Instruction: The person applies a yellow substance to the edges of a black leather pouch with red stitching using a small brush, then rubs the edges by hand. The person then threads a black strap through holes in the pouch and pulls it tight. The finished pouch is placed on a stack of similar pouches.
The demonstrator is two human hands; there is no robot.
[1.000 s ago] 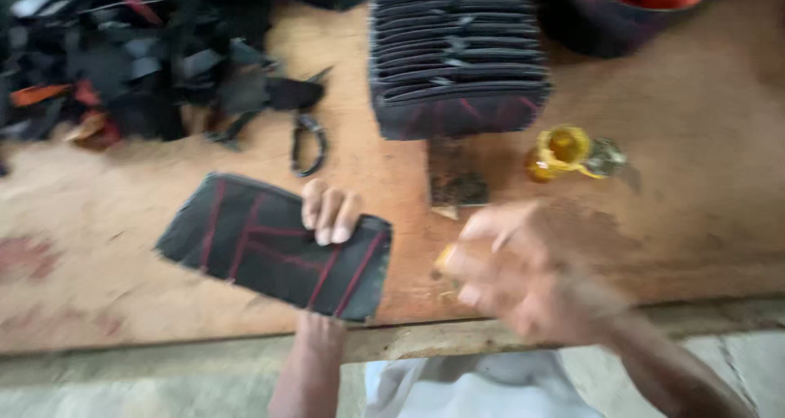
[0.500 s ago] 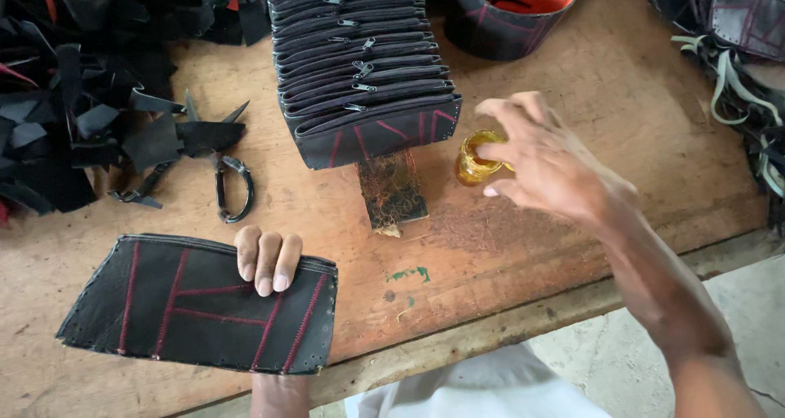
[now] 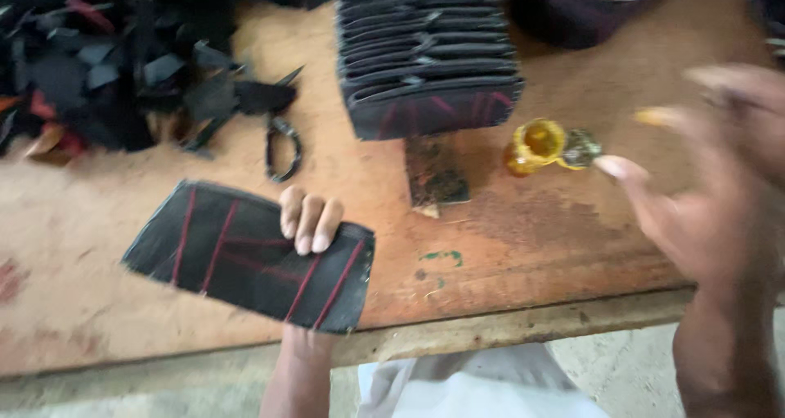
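Head view: left hand (image 3: 307, 222) fingers pressed together, pinching the black, red-striped fabric panel (image 3: 253, 256) flat on the wooden bench (image 3: 523, 246). Right hand (image 3: 711, 205), blurred, fingers spread, hovers beside the small yellow glue pot (image 3: 536, 146). Best to keep the panel pinned flat.

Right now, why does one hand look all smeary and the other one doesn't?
In the head view, the right hand is streaked by motion blur, its fingers smeared; the left hand on the dark red-striped fabric piece is much crisper, fingernails visible. The yellow container looks slightly soft. Lighting is even, without harsh glare.
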